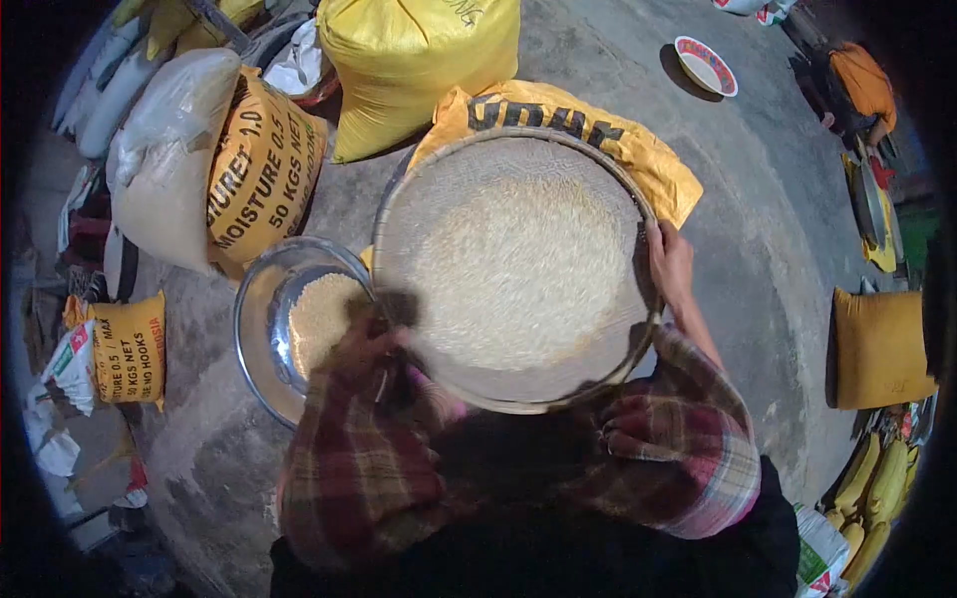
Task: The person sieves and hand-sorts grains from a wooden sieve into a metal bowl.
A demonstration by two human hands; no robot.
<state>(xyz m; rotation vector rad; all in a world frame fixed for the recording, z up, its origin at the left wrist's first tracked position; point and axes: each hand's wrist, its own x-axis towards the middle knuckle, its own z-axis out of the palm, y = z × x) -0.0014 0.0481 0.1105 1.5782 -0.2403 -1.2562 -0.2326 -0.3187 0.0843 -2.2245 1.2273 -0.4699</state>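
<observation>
A round woven winnowing tray (399,234) is held up in front of me. Pale grains, likely rice (523,269), spread over its middle and look smeared by motion. My right hand (670,261) grips the rim on the right, fingers curled over the edge. On the lower left, my left hand (371,344) is closed on the rim, partly in shadow. Below and left of the tray stands a steel basin (261,289) with golden grain (321,314) in it. My left forearm covers part of the basin.
An orange printed sack (648,174) lies flat beyond the tray. Full sacks, one yellow (424,70) and one orange (269,169), stand at the upper left. A red-rimmed bowl (706,68) sits on the concrete floor. Another person (865,90) is at the far right, near corn cobs (882,478).
</observation>
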